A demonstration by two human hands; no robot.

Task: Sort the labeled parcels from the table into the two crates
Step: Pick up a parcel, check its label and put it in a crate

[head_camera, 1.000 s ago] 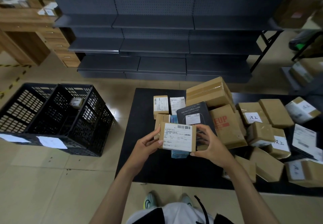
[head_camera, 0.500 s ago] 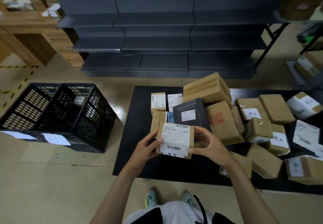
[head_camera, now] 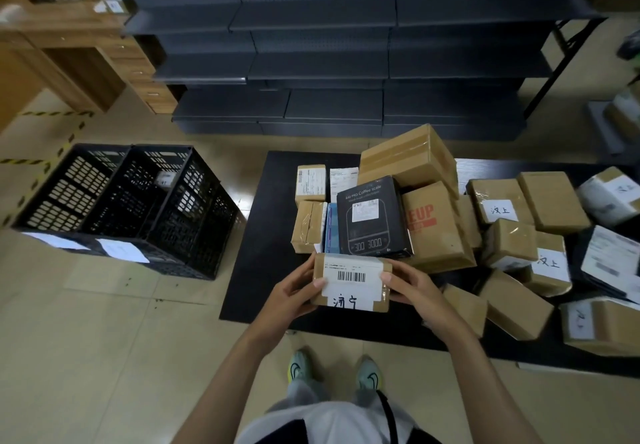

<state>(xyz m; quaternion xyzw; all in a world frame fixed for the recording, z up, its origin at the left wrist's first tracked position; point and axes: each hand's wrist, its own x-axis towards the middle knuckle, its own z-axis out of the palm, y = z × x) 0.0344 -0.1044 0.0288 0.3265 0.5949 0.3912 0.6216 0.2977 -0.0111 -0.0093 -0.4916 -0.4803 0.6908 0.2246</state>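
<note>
A: From the head camera, where is the parcel?

B: The parcel [head_camera: 351, 282] is up off the table [head_camera: 273, 235], held over its near edge, just in front of a black coffee-scale box [head_camera: 372, 216]. Its white label faces the camera, with a barcode above and handwritten characters below.

A: And the hands?

B: Both grip it. The left hand [head_camera: 291, 296] clamps the left end, with the thumb on the front face at the label's edge and the other fingers curled behind. The right hand [head_camera: 414, 287] clamps the right end, with the thumb pressed on the label's upper corner.

A: What else lies on the table?

B: A pile of brown parcels [head_camera: 509, 242] spreads to the right of the black box, several with handwritten white labels. A large taped carton [head_camera: 408, 157] sits tilted behind the black box. A red-lettered box [head_camera: 436, 228] leans just beside the black box.

A: The crates?

B: Two black lattice crates stand side by side on the floor, left of the table. The nearer crate [head_camera: 180, 211] holds one small labelled package [head_camera: 165, 178]. The farther crate [head_camera: 69, 194] touches it. White paper sheets [head_camera: 121, 250] hang on their fronts.

A: Behind?

B: Dark metal shelving [head_camera: 329, 45] stands behind the table, and a wooden desk [head_camera: 69, 45] stands at the far left.
</note>
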